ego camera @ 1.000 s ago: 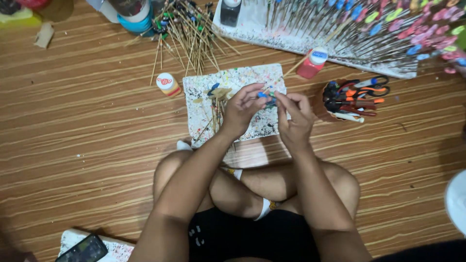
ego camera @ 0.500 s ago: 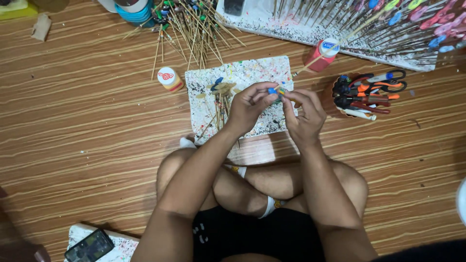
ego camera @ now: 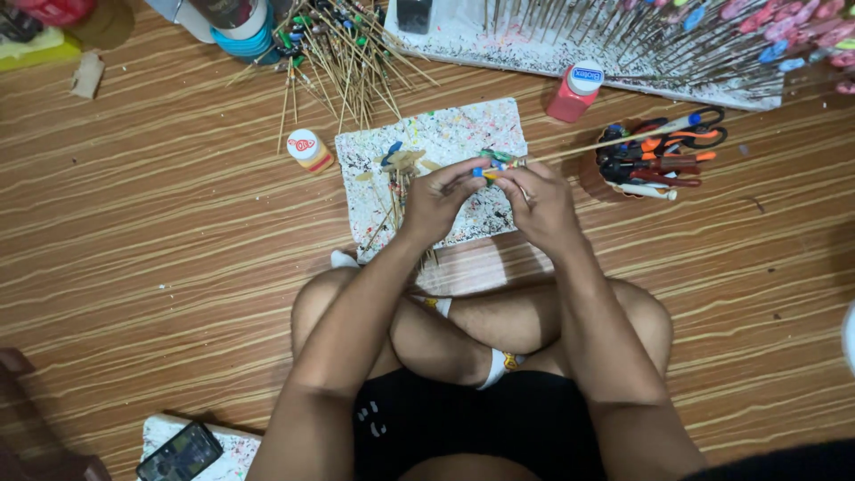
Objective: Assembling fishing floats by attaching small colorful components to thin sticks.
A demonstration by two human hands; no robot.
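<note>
A person sits cross-legged on a striped wooden floor, seen from above. The left hand and right hand meet over a paint-spattered white board lying on the floor in front of the knees. Both hands are curled nearly closed, fingertips pinching a thin bamboo stick that carries a small blue and green piece at its near end and slants away to the right.

Judging by the layout, the work looks partly done: a long row of finished sticks with coloured tips, too many to count, lies on a spattered sheet along the floor's far edge, while a loose heap of bare bamboo sticks waits at the far left.

One red paint bottle with a white cap stands beyond the board, one small orange-and-white bottle to its left, one brown cup of scissors and markers to its right, and one dark phone near the bottom left corner
</note>
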